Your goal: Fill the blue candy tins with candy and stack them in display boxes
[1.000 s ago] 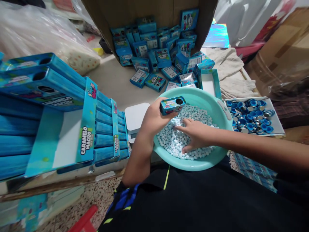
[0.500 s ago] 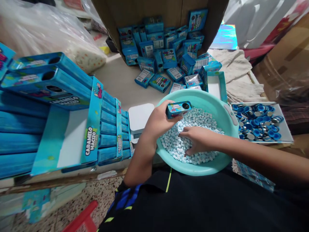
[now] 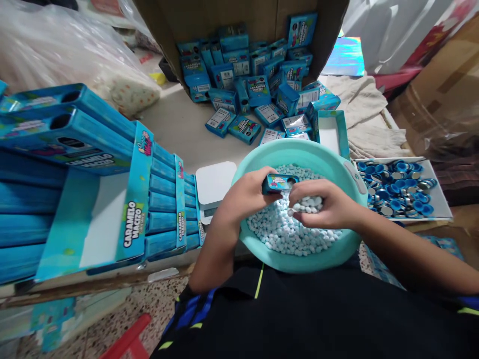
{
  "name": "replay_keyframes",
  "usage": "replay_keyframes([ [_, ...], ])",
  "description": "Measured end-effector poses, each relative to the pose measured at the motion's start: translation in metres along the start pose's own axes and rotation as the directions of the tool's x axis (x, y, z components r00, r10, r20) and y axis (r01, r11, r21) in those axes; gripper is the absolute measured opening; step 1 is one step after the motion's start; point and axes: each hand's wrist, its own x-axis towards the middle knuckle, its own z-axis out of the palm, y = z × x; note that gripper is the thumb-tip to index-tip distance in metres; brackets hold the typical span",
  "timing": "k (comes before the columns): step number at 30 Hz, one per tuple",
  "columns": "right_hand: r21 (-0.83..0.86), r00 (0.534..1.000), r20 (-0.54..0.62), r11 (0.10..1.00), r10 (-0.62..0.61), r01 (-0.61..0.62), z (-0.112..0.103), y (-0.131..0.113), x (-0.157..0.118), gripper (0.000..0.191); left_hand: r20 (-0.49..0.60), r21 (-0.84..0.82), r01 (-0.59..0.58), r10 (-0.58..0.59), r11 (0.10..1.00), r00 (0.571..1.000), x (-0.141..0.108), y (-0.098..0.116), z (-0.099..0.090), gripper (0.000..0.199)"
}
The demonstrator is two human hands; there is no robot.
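While the uncapped Caramelo Macizo box [image 3: 277, 183] is gripped by the left hand [image 3: 250, 193] above the turquoise basin [image 3: 290, 263], pale candies [image 3: 309, 205] are cupped in the half-closed right hand [image 3: 331, 203]; many are left below.

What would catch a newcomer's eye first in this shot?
Probably the turquoise basin of pale pellets at the centre, where the left hand holds a small blue box and the right hand a handful of pellets beside its opening. Next would come the heap of blue boxes spilling from the cardboard carton behind, and the blue caps in a white tray to the right.
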Motion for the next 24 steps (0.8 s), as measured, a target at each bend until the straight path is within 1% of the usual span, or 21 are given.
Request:
replay_keyframes([
  [1, 0.024, 0.993, -0.104, 0.998, -0.058, 0.061, 0.0, -0.004, 0.0, 0.008, 0.038, -0.017, -0.016, 0.017, 1.0, 0.999, 0.0, 0.001, 0.0, 0.029],
  [2, 0.048, 0.974, -0.205, 0.993, -0.096, 0.108, 0.001, -0.007, 0.001, 0.01, 0.066, -0.033, -0.029, 0.032, 0.999, 0.997, -0.001, 0.002, -0.001, 0.03],
  [3, 0.078, 0.947, -0.305, 0.988, -0.106, 0.135, 0.003, -0.01, 0.002, 0.011, 0.084, -0.046, -0.038, 0.042, 0.998, 0.996, -0.001, 0.003, 0.0, 0.032],
  [4, 0.112, 0.912, -0.401, 0.983, -0.088, 0.144, 0.005, -0.012, 0.005, 0.01, 0.097, -0.049, -0.044, 0.049, 0.998, 0.994, -0.002, 0.004, 0.0, 0.034],
  [6, 0.182, 0.829, -0.559, 0.975, -0.004, 0.127, 0.01, -0.012, 0.011, 0.007, 0.113, -0.034, -0.056, 0.06, 0.998, 0.992, -0.003, 0.004, 0.001, 0.039],
  [7, 0.209, 0.787, -0.616, 0.972, 0.043, 0.11, 0.013, -0.011, 0.015, 0.007, 0.118, -0.021, -0.064, 0.066, 0.998, 0.991, -0.003, 0.005, 0.002, 0.041],
  [8, 0.222, 0.754, -0.652, 0.971, 0.081, 0.088, 0.016, -0.009, 0.019, 0.007, 0.122, -0.012, -0.071, 0.072, 0.997, 0.99, -0.003, 0.005, 0.002, 0.042],
  [9, 0.217, 0.741, -0.664, 0.974, 0.104, 0.058, 0.019, -0.006, 0.022, 0.008, 0.124, -0.009, -0.077, 0.077, 0.997, 0.989, -0.004, 0.004, 0.003, 0.044],
  [11, 0.161, 0.757, -0.645, 0.987, 0.108, -0.003, 0.022, 0.0, 0.026, 0.009, 0.127, -0.017, -0.085, 0.086, 0.996, 0.988, -0.004, 0.003, 0.004, 0.044],
  [14, 0.063, 0.803, -0.589, 0.996, 0.089, -0.065, 0.023, 0.009, 0.028, 0.012, 0.125, -0.015, -0.087, 0.088, 0.996, 0.988, -0.003, 0.001, 0.004, 0.045],
  [19, 0.073, 0.842, -0.533, 0.996, 0.087, -0.057, 0.02, 0.017, 0.027, 0.012, 0.128, 0.012, -0.071, 0.069, 0.997, 0.989, -0.002, -0.002, 0.006, 0.051],
  [24, 0.069, 0.838, -0.544, 0.998, 0.047, -0.011, 0.018, 0.016, 0.029, 0.012, 0.084, 0.023, -0.079, 0.077, 0.997, 0.993, -0.002, -0.001, 0.006, 0.046],
])
